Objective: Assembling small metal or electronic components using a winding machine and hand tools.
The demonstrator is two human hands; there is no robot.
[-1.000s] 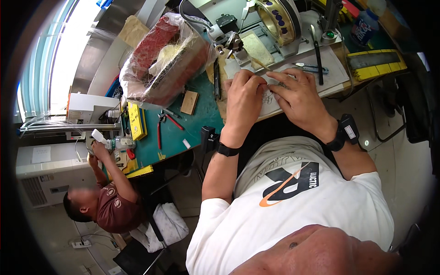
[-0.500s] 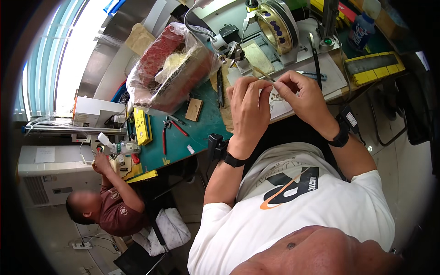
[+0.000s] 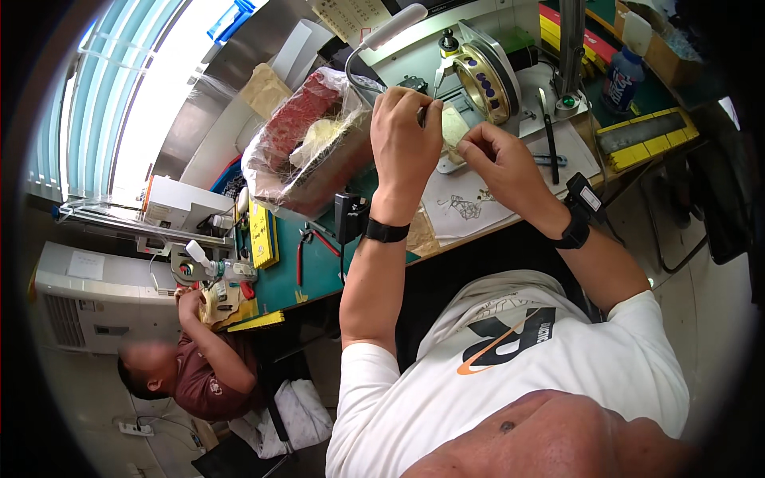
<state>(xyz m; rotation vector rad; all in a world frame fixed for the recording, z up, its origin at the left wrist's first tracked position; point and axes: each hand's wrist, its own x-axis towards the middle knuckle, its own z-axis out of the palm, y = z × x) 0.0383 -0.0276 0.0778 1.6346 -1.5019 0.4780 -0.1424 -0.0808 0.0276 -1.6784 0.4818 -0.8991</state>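
Observation:
My left hand is raised beside the small machine, with its fingers curled and its fingertips pressed together. Whatever it may grip is too small or hidden to name. Lower and to the right, my right hand pinches thumb against forefinger by a pale yellowish pad; I cannot make out what lies in that pinch. The hands are apart. Between them and my body, thin tangled chain rests on a white paper sheet. Past my fingers stands the machine's gold wheel with dark round spots.
A plastic-wrapped red box stands left of my left hand. Red-handled pliers lie on the green tabletop. A black pen-like tool and a dark blue bottle are on the right. Another person works at far left.
My hands, together half a second ago, have parted. The left has moved up and left toward the machine, while the right stays low. The chain on the paper shows more. The view has shifted slightly.

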